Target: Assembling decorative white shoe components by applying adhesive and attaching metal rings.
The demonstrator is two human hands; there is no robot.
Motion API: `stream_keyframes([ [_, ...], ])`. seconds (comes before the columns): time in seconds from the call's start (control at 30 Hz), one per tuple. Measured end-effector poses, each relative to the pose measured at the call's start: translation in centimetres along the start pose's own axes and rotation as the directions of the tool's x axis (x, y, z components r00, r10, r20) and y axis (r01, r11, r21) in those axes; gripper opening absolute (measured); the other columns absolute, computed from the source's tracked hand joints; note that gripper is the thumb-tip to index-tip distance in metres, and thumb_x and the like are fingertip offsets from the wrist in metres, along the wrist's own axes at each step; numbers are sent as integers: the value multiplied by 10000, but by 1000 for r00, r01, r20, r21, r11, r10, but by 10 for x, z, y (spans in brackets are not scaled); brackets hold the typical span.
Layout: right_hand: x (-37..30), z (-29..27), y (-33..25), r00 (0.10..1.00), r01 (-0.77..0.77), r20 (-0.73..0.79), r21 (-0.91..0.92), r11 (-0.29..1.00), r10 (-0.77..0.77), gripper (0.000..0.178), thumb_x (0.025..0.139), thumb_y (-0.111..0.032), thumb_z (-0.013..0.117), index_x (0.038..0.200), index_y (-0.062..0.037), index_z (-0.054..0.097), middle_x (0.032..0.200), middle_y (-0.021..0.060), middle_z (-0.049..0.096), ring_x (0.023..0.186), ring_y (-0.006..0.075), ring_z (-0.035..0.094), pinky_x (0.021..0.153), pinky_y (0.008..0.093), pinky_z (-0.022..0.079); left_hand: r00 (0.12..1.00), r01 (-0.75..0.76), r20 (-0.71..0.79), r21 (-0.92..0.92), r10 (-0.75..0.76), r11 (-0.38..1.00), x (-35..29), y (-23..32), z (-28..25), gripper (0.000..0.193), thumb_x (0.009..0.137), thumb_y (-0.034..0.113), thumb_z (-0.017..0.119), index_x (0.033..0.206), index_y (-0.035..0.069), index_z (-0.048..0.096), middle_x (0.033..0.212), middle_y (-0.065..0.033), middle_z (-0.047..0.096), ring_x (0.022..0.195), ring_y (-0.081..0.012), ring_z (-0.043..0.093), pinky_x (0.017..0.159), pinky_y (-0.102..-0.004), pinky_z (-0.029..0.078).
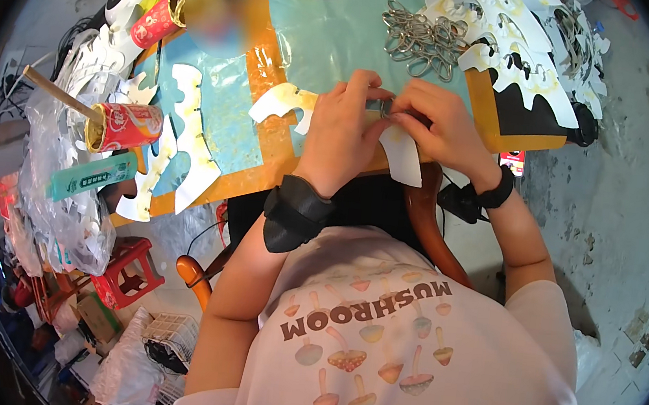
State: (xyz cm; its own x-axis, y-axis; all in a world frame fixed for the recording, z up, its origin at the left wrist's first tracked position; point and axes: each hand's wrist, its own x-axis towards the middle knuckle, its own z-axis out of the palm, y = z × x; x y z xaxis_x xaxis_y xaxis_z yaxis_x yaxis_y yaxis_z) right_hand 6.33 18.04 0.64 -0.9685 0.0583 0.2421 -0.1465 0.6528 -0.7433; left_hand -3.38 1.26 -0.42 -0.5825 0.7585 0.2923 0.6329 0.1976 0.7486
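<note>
Both hands work close together over the near edge of the table (269,129). Left hand (342,129): fingers curled shut in a pinching grip on a white card cutout (405,154), thumb side pressed toward the other hand. Right hand (441,125): fingers also closed, fingertips meeting the left ones at a small metal ring (386,108) that sits between the two grips, at the cutout's upper edge. How much of the ring each grip has hold of cannot be made out; it is mostly hidden by fingers. The cutout hangs down from the grips past the table edge, toward the person's body.

Black bands on both wrists.

Beyond the grips, farther up the table: a loose heap of metal rings (425,39). Beyond and to the right of the right grip: a stack of white cutouts (523,41). Just left of the left grip: one more white cutout (280,101) lying flat. Well off to the left: a red can (127,126) on its side with a stick in it, and a red paper cup (153,22).
</note>
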Motion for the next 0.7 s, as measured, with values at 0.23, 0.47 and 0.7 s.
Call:
stream_keyframes([
  [0.23,-22,16,-1,965,172,-165,-185,968,-203,128,772,-25,707,874,-15,630,791,93,549,684,283,555,591,386,457,996,-76,61,116,69,990,-2,0,-3,281,772,46,745,1038,89,667,1071,-31,728,970,-277,618,930,-427,455],
  [0.47,-29,15,-2,958,204,-129,-329,922,-257,148,771,6,659,919,12,649,816,85,559,689,263,550,581,353,468,967,-218,-47,342,249,914,-11,-1,1,148,737,52,680,866,124,691,1138,9,698,1008,-230,604,989,-486,402],
  [0.7,-32,16,0,959,182,-139,-359,915,-245,297,754,16,668,1050,41,673,910,102,605,746,266,575,634,345,495,957,-263,-38,315,289,912,-14,-3,4,206,720,66,666,923,95,678,1103,-6,689,984,-226,608,876,-402,433],
])
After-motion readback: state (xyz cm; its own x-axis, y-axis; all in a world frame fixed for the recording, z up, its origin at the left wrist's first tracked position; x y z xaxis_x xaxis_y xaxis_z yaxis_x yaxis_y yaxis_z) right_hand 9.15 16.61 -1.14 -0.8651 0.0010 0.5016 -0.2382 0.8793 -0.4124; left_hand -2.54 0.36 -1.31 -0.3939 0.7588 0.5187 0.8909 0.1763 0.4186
